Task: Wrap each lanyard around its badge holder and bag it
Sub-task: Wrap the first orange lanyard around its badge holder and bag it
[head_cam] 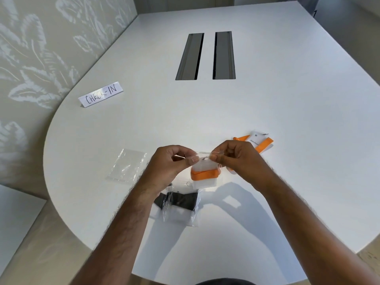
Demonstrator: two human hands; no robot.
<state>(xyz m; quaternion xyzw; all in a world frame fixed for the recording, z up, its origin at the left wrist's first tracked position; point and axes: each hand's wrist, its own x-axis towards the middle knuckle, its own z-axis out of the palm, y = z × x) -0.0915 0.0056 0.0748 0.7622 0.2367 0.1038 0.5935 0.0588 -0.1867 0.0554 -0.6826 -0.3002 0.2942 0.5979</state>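
We pinch the top edge of the clear bag [205, 161] between our left hand [170, 163] and right hand [236, 157], the orange-wrapped badge holder [204, 172] hanging inside, just below our fingertips.

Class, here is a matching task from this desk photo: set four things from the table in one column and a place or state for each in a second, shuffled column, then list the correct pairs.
Things
1. orange-wrapped badge holder
2. black-wrapped badge holder
3. empty clear bag
4. CHECK-IN sign

Places or states
A. stands far left on the table
B. lies flat, left of the left hand
C. inside the bag pinched at its top by both hands, the right hand included
D. bagged, lying nearest the person

Pairs: 1-C, 2-D, 3-B, 4-A
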